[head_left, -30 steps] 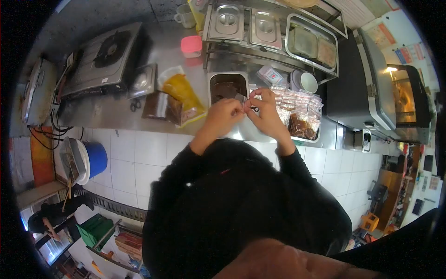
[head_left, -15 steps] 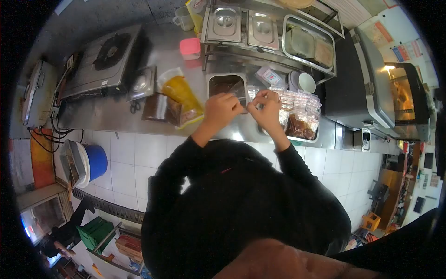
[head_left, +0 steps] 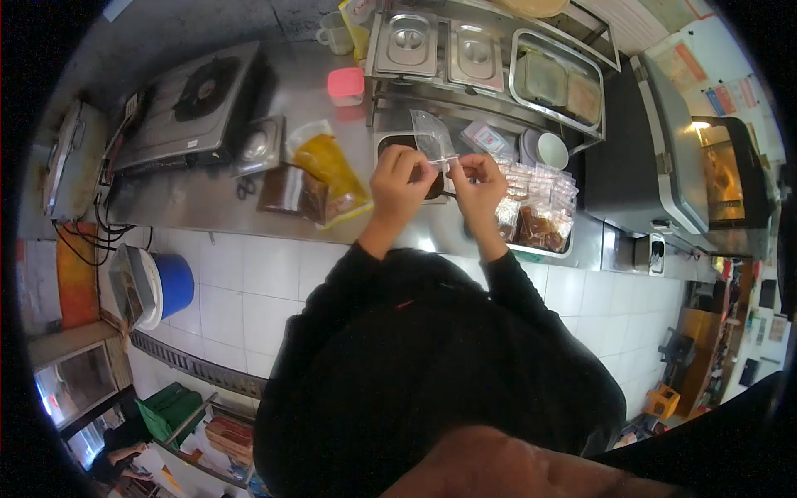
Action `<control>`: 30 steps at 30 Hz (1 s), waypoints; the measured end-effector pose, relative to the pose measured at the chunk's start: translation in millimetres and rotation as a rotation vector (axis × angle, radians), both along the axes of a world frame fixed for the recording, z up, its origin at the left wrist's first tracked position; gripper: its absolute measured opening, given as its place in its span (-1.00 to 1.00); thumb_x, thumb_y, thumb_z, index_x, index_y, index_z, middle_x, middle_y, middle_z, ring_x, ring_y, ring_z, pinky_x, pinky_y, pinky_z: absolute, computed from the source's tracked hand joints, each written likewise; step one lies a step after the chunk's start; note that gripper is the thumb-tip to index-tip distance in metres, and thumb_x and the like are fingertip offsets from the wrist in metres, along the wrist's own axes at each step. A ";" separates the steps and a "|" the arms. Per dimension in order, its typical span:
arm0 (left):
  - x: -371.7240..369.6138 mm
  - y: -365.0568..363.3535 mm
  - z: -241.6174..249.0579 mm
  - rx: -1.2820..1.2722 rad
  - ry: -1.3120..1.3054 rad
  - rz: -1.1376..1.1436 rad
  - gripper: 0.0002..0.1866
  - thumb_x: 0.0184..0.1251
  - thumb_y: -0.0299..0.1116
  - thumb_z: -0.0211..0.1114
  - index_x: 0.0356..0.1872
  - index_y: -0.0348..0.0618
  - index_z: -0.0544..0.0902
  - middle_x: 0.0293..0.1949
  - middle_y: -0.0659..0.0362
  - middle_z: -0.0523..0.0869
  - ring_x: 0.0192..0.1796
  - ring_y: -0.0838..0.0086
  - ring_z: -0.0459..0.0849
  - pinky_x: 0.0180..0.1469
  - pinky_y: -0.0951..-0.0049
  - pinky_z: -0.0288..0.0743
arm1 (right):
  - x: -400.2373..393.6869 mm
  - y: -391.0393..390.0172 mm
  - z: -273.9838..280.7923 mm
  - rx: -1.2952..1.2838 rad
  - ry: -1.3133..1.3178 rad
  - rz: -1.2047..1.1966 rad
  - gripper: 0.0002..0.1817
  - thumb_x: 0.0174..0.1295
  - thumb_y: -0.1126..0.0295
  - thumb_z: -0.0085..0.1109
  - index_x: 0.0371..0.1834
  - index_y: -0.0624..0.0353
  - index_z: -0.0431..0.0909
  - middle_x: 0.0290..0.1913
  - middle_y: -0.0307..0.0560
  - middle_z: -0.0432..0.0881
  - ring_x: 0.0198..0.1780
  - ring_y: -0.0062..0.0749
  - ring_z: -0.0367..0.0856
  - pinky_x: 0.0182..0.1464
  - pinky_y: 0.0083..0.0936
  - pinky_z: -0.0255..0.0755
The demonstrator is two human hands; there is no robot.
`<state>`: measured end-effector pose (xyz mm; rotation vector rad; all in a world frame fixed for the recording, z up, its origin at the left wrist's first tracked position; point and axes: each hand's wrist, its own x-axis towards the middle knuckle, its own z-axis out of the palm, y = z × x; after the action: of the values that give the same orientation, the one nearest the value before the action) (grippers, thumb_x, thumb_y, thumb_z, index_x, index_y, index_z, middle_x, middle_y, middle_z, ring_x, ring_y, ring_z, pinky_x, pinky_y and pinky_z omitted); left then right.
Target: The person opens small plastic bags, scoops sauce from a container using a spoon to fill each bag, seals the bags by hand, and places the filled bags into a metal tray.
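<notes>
A small clear plastic bag (head_left: pixel 429 131) stands up between my hands, its near edge stretched across them. My left hand (head_left: pixel 398 187) pinches one end of that edge between thumb and fingers. At the other end, my right hand (head_left: pixel 479 187) pinches it the same way. Just below and beyond the bag is a steel pan (head_left: pixel 380 138) with dark brown contents, partly hidden by my left hand. To the right, filled clear packets (head_left: pixel 544 226) with brown contents lie in a metal tray (head_left: pixel 548 251), close to my right hand.
Left of the pan lie a yellow-filled bag (head_left: pixel 324 162), a brown-filled bag (head_left: pixel 286 191) and scissors (head_left: pixel 246 188). A gas stove (head_left: pixel 191 108) stands farther left. Behind are a pink-lidded tub (head_left: pixel 345 83) and a rack with lidded pans (head_left: pixel 407 46). White bowls (head_left: pixel 551 150) sit at right.
The plastic bag has swung upright, away from me, and its edge is now drawn straight between both hands. My hands have shifted slightly; the whole view has tilted a little.
</notes>
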<state>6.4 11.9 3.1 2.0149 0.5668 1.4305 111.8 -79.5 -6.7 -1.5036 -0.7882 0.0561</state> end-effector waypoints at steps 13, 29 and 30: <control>-10.8 16.1 6.3 -1.526 -0.195 -0.707 -0.92 0.15 -0.49 0.38 -0.35 -0.18 0.65 -0.42 0.22 0.65 -0.44 0.55 0.57 -0.50 0.58 0.37 | 1.6 12.0 31.9 0.159 1.042 0.576 -0.87 0.24 0.34 0.15 -0.41 0.13 0.51 -0.50 -0.33 0.49 -0.53 -0.68 0.35 -0.51 -0.68 0.11; -4.3 14.7 50.7 -0.007 -0.227 0.018 -0.80 -0.11 -0.72 0.32 -0.54 -0.14 0.56 -0.52 0.21 0.50 -0.58 0.48 0.46 -0.52 0.53 0.33 | -22.0 35.6 68.6 0.079 -0.526 -0.074 -0.69 -0.06 0.67 0.34 -0.67 0.19 0.35 -0.53 -0.13 0.38 -0.62 -0.36 0.27 -0.56 -0.54 0.17; -7.3 19.0 51.2 -0.021 -0.201 0.038 -0.80 -0.10 -0.72 0.31 -0.57 -0.16 0.53 -0.55 0.21 0.47 -0.59 0.48 0.44 -0.53 0.53 0.31 | -22.4 37.3 67.0 0.066 -0.502 -0.072 -0.70 -0.08 0.67 0.33 -0.66 0.19 0.34 -0.53 -0.13 0.38 -0.61 -0.34 0.29 -0.55 -0.51 0.19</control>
<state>-0.9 30.9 54.2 1.8249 0.5333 1.6204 89.4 -42.2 60.4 -1.4990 -1.1198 -0.4123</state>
